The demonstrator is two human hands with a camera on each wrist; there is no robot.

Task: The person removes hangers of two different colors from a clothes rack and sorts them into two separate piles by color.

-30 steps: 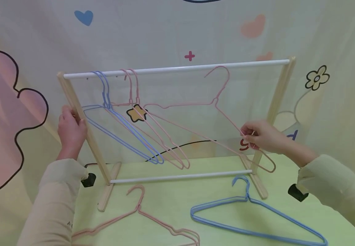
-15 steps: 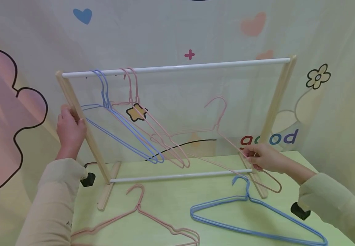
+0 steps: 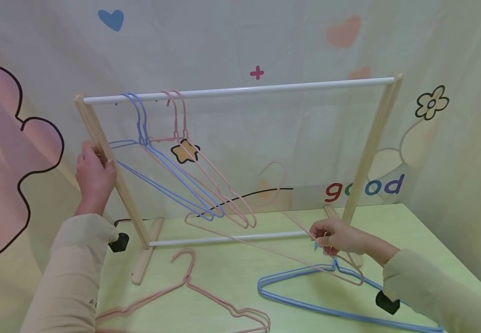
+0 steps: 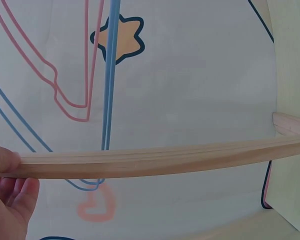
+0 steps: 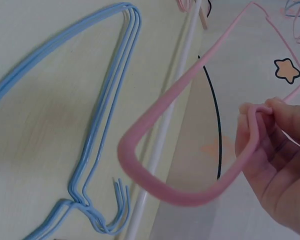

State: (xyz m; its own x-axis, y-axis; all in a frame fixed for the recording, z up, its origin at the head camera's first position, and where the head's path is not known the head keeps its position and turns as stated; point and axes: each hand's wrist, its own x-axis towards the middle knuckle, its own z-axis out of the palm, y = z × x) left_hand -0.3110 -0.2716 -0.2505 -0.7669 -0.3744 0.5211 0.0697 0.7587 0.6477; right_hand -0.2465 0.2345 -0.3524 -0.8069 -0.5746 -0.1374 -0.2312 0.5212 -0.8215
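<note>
My left hand [image 3: 95, 178] grips the left wooden post [image 3: 117, 185] of a small garment rack; in the left wrist view thumb and fingers wrap that post [image 4: 140, 164]. Off the rack, my right hand [image 3: 338, 236] pinches a pink hanger [image 3: 261, 249] by its right shoulder, the hook pointing up and left, below the white top rail [image 3: 240, 91]. Its rounded end looms large in the right wrist view, the pink hanger [image 5: 165, 195] running from between thumb and fingers. Two blue hangers [image 3: 173, 169] and two pink hangers [image 3: 223, 185] hang on the rail's left part.
A stack of blue hangers [image 3: 298, 305] lies on the green table [image 3: 223, 282] at right, partly behind my right hand. Pink hangers [image 3: 188, 280] lie at front left. The rack's white lower bar [image 3: 223, 240] crosses behind them. A printed curtain [image 3: 223, 46] forms the backdrop.
The pink hanger in my right hand has come off the top rail and moved down and left, over the blue stack. My left hand keeps its grip on the post.
</note>
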